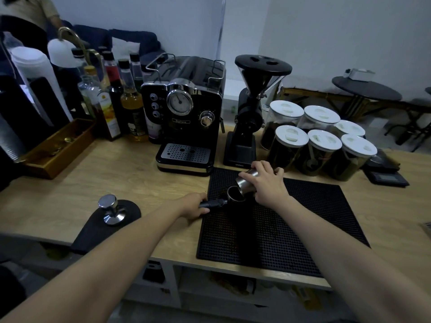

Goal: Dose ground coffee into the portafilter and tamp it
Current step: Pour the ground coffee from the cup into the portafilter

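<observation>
Landmark for all positions: the black rubber bar mat (291, 231) lying on the wooden counter (140, 164).

Nearest the person, two bare forearms reach out over the counter edge toward the mat.

Off the mat's left edge, on a small black tamping pad (93, 227), a steel tamper (111, 209) stands upright, base down, untouched.

At the mat's left edge, the left hand (193, 206) is wrapped closed around the black handle of the portafilter (229, 198). The portafilter lies with its handle pointing left and its round basket resting over the mat's far-left area. The basket interior looks dark; how full it is cannot be told.

Directly over the basket, the right hand (265, 183) is curled firmly around a steel dosing cup (247, 181). The cup is tilted, mouth down and to the left, its lip just above or touching the basket rim; which of the two cannot be told.

Beyond the mat's far edge, a black coffee grinder (247, 117) stands just behind it. Left of the grinder is a black espresso machine (186, 113). Right of the grinder is a cluster of white-lidded jars (324, 145), and a black scale (384, 173) sits off the mat's far-right corner. Far left of the machine stand syrup bottles (121, 101).
</observation>
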`<state>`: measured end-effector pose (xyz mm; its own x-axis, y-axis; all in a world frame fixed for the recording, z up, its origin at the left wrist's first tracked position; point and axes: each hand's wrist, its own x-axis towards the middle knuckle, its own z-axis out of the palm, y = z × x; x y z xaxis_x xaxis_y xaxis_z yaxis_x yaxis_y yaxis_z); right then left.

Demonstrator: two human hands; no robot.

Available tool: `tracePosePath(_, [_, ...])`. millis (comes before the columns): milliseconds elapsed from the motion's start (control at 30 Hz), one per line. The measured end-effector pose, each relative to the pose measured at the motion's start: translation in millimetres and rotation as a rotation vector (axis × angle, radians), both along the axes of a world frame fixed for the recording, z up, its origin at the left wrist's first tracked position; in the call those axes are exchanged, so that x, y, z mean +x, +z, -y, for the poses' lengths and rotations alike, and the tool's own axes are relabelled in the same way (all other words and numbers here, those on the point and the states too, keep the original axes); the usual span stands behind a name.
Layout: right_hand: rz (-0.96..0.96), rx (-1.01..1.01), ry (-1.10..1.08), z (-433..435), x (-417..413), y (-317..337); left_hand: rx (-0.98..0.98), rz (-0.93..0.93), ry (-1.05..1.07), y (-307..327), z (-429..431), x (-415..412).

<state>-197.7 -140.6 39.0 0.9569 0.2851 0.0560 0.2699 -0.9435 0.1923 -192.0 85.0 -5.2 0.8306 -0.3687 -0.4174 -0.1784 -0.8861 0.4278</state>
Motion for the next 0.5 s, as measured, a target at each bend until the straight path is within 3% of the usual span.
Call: tracePosePath(500, [-0.008, -0.17, 0.068, -6.7, 0.3, 4.9, 0.001, -0.011, -0.012, 6.5, -1.5, -2.5])
